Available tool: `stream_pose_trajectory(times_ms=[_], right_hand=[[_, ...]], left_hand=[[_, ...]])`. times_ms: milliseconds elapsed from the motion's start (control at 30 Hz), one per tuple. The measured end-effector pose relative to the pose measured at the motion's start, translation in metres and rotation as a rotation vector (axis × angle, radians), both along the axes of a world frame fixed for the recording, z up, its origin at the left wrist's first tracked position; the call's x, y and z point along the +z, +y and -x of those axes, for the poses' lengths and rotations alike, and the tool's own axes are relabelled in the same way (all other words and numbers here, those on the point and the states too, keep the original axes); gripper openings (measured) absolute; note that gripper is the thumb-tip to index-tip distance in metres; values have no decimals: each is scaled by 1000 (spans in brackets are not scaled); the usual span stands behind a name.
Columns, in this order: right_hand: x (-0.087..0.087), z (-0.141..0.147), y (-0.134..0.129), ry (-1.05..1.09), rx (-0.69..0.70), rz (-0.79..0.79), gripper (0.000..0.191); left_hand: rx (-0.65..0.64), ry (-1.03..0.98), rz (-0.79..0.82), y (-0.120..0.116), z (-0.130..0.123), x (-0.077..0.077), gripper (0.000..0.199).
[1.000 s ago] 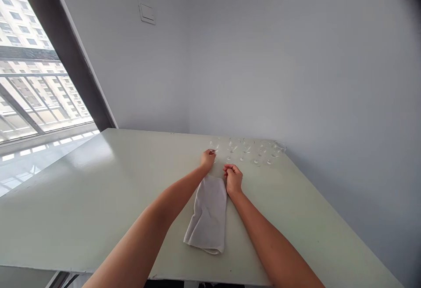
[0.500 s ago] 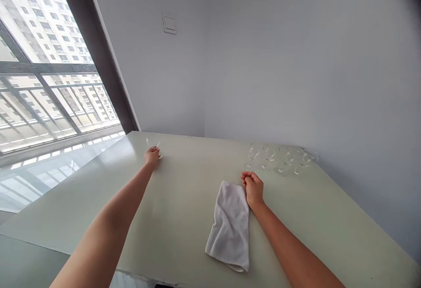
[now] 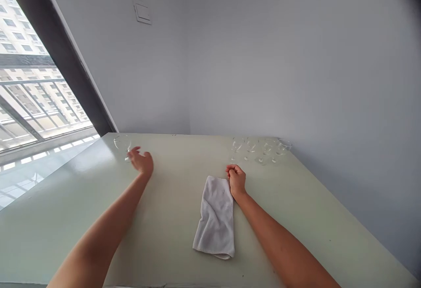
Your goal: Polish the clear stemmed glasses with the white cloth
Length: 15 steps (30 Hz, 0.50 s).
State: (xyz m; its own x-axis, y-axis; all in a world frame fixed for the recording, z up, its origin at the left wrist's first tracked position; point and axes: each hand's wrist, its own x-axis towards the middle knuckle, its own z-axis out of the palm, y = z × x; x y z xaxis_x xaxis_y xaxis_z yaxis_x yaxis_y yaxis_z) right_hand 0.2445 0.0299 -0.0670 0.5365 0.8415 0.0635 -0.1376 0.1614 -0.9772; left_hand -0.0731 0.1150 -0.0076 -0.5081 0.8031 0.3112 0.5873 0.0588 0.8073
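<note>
A clear stemmed glass [image 3: 123, 143] stands upright near the table's far left edge. Just right of its stem is my left hand [image 3: 141, 160], fingers spread and thumb apart, holding nothing. My right hand [image 3: 237, 179] rests on the table with its fingers curled closed; whatever may be inside them is hidden. Beside its wrist lies a folded pale grey cloth [image 3: 215, 217]. Beyond the right hand, several clear stemmed glasses [image 3: 251, 146] stand grouped at the back right of the table.
The pale, glossy table [image 3: 177, 182] reaches back to a grey wall [image 3: 279, 59]. A dark-framed window [image 3: 26, 103] is on the left, with a light switch [image 3: 143, 12] on the wall beside it.
My left hand has let go of the stemmed glass and drawn back to its right with opened fingers. The view has turned right; my right hand stays by the cloth.
</note>
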Motion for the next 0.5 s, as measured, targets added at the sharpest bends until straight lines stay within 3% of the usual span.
stream_pose_trajectory(times_ms=[167,267,367,500], right_hand=[[0,-5,1,40,-53,-13,16],[0,-8,1,54,-83,-20,16],[2,-9,0,39,-79,-27,15],[5,-7,0,9,-64,-19,14]], left_hand=[[-557,-79,131,2,-143,-23,31],[-794,-167,224,6,-220,-33,46],[-969,-254,312,11,-265,-37,58],[-1107,-340,370,19,-285,-38,45]])
